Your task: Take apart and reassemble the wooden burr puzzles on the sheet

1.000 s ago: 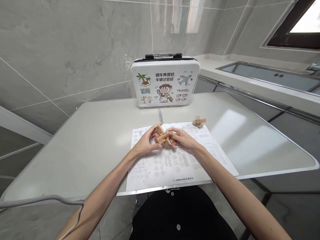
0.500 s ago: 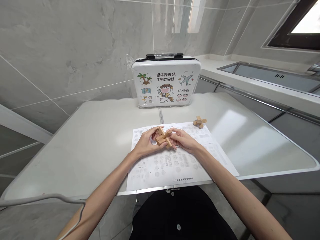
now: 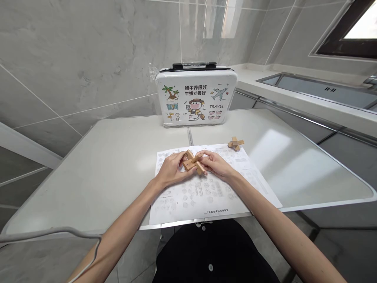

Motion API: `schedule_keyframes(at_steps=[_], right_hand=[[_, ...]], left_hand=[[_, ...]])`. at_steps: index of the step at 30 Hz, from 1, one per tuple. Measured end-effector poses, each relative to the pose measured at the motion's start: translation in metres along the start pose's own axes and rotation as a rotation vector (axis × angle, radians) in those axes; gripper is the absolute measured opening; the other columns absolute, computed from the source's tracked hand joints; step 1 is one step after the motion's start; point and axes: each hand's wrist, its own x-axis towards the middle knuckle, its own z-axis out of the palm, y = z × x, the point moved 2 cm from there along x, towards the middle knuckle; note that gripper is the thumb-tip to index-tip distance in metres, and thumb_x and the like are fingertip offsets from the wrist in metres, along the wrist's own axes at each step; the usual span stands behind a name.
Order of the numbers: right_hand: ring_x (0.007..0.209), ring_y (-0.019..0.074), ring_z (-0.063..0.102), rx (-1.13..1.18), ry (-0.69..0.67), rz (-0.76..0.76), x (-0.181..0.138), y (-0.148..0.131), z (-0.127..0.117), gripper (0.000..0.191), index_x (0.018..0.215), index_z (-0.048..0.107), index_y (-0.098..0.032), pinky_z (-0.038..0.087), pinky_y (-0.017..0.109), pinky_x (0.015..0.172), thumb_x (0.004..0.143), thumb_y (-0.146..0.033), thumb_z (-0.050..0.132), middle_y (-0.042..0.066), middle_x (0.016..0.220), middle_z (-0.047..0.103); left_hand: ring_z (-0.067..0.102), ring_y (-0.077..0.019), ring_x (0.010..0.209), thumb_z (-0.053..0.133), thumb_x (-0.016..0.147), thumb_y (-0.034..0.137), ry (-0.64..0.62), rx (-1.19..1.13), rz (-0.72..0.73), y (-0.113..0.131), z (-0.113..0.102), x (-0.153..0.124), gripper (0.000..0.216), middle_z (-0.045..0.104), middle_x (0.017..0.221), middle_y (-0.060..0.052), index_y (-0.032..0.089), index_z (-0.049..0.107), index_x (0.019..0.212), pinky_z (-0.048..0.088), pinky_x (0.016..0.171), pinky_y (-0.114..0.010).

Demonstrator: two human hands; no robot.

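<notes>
Between both hands sits a wooden interlocking puzzle (image 3: 193, 161) of crossed light-brown bars, held just above a printed instruction sheet (image 3: 206, 192). My left hand (image 3: 172, 169) pinches its left side with thumb and fingers. From the right, my right hand (image 3: 215, 164) grips the other bars with curled fingers. A second, smaller wooden burr puzzle (image 3: 235, 143) lies on the table beyond the sheet's far right corner, apart from both hands.
A white cartoon-printed case (image 3: 196, 96) marked TRAVEL stands upright at the table's back edge against the tiled wall. The grey table (image 3: 112, 173) has a rounded metal rim. A counter with a sink (image 3: 312, 92) runs at the right. A white cable (image 3: 59, 234) crosses the lower left.
The wooden puzzle has been turned slightly between my hands and its bars sit closer together. Both hands stay over the sheet in nearly the same place.
</notes>
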Motion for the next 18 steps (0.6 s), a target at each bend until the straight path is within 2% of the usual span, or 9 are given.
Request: schedule_keyframes(at_steps=[5, 8, 11, 13, 18], right_hand=[[0.050, 0.0108, 0.059, 0.030, 0.008, 0.026, -0.001, -0.002, 0.000, 0.039, 0.110, 0.068, -0.019, 0.052, 0.025, 0.053, 0.088, -0.046, 0.084, -0.002, 0.070, 0.070], [0.051, 0.0110, 0.060, 0.071, 0.065, 0.009, -0.001, -0.003, -0.003, 0.039, 0.107, 0.066, -0.019, 0.052, 0.024, 0.052, 0.087, -0.046, 0.085, -0.002, 0.070, 0.069], [0.055, 0.0106, 0.063, 0.120, 0.163, -0.045, 0.002, -0.005, -0.009, 0.040, 0.102, 0.063, -0.020, 0.051, 0.023, 0.052, 0.083, -0.044, 0.089, 0.000, 0.080, 0.073], [0.061, 0.0109, 0.065, 0.154, 0.253, -0.095, 0.004, -0.005, -0.015, 0.043, 0.103, 0.061, -0.021, 0.052, 0.023, 0.054, 0.081, -0.043, 0.090, 0.003, 0.090, 0.076], [0.071, 0.0141, 0.070, 0.221, 0.503, -0.225, 0.007, 0.000, -0.036, 0.052, 0.099, 0.052, -0.026, 0.058, 0.025, 0.059, 0.075, -0.043, 0.095, 0.003, 0.096, 0.079]], left_hand=[[0.068, -0.0289, 0.098, 0.067, 0.096, 0.055, -0.020, -0.020, -0.028, 0.002, 0.001, 0.000, 0.046, 0.072, 0.110, -0.010, 0.020, 0.063, 0.125, 0.050, 0.088, -0.039], [0.065, -0.0301, 0.107, 0.061, 0.101, 0.057, -0.042, -0.032, -0.067, 0.003, 0.003, 0.001, 0.051, 0.069, 0.115, -0.010, 0.022, 0.059, 0.138, 0.049, 0.094, -0.041], [0.061, -0.0294, 0.115, 0.053, 0.105, 0.056, 0.014, -0.037, -0.121, -0.001, 0.004, 0.001, 0.061, 0.064, 0.124, -0.011, 0.021, 0.045, 0.155, 0.047, 0.101, -0.043], [0.060, -0.0275, 0.116, 0.048, 0.108, 0.054, 0.053, -0.042, -0.155, -0.005, 0.006, 0.000, 0.062, 0.061, 0.127, -0.012, 0.020, 0.039, 0.159, 0.047, 0.104, -0.043], [0.061, -0.0262, 0.117, 0.046, 0.110, 0.050, 0.038, -0.021, -0.161, -0.010, 0.009, 0.000, 0.052, 0.059, 0.130, -0.013, 0.019, 0.046, 0.152, 0.048, 0.107, -0.044]])
